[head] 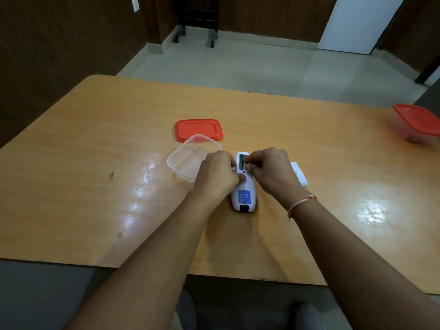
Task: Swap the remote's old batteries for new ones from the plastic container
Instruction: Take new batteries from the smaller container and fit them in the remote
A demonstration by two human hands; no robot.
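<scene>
A white remote (244, 194) lies face down on the wooden table (95, 151), its battery bay open at the far end. A green battery (241, 161) sits in the left slot. My left hand (217, 173) grips the remote's left side, thumb on its back. My right hand (269, 171) has its fingertips curled at the right slot; whether they pinch a battery is hidden. The clear plastic container (188, 160) stands open just left of my left hand and looks empty. The white battery cover (298, 173) lies to the right, behind my right hand.
The container's red lid (198, 129) lies flat beyond it. A second container with a red lid (416, 122) stands at the table's far right edge. The near table edge runs just below my forearms. Tiled floor and a wheeled stand lie beyond the table.
</scene>
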